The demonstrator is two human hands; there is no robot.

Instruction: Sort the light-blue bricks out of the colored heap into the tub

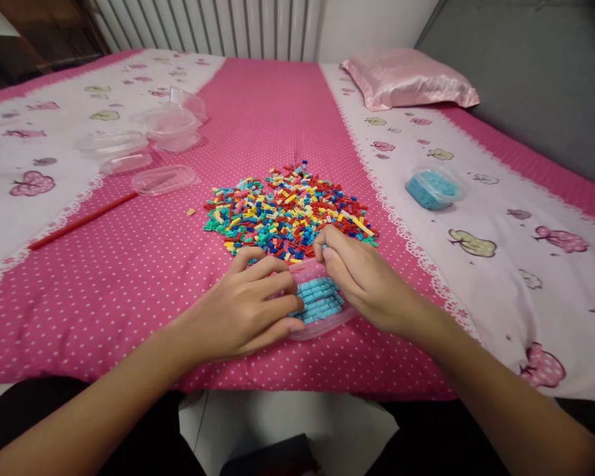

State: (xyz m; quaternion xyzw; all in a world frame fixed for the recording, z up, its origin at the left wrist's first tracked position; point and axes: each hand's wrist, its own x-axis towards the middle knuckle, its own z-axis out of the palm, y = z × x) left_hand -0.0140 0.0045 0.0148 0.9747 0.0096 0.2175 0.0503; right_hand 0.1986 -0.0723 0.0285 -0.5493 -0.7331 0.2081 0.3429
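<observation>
Blue bricks (322, 297) sit in rows in the near tub (317, 329); I read the mixed pile (282, 215) as left to sort. Right hand (364, 274) pinched together, contents unclear; left hand (250, 304) curled over tub, can't tell grip.

A ribbed radiator (258, 26) and pale wall (371, 30) stand beyond the bed (277, 99).

Pink bedspread panel (129, 284), white polka dots; brick pile (287, 215) dead centre, red-yellow-blue-green mix; plain light-blue brick rows (322, 297) at 6 o'clock. Tub (450, 193) at 2 o'clock looks bluish inside too, kinda blurry though.
</observation>
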